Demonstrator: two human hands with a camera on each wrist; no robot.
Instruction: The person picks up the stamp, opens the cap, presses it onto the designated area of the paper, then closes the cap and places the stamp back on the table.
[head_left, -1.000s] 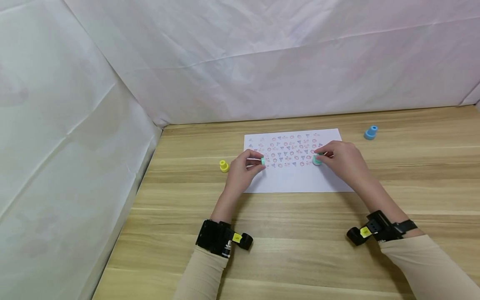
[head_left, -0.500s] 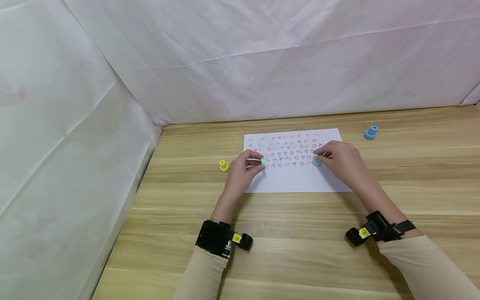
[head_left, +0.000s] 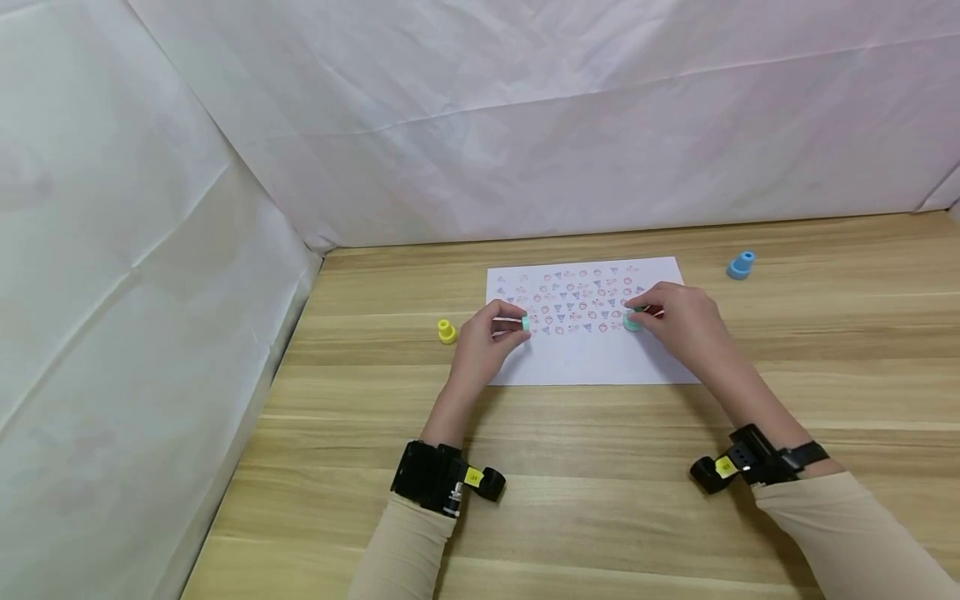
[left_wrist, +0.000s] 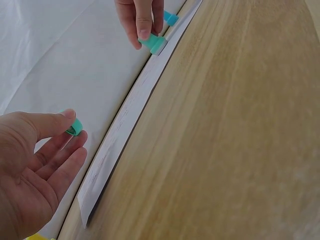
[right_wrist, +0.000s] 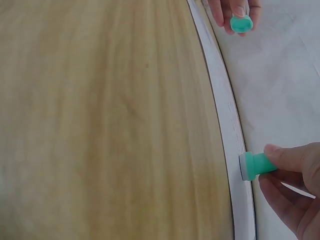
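Nothing much has shifted; both hands stay put. Left hand (head_left: 480, 337) pinches a green cap (head_left: 527, 322) at the paper's (head_left: 592, 358) left edge; right hand (head_left: 678, 321) presses a green stamp (head_left: 633, 320) onto it. Farther off, a blue stamp (head_left: 741, 265) stands on the table (head_left: 600, 500).

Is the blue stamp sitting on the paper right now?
No, the blue stamp stands on the bare wooden table, apart from the right edge of the paper.
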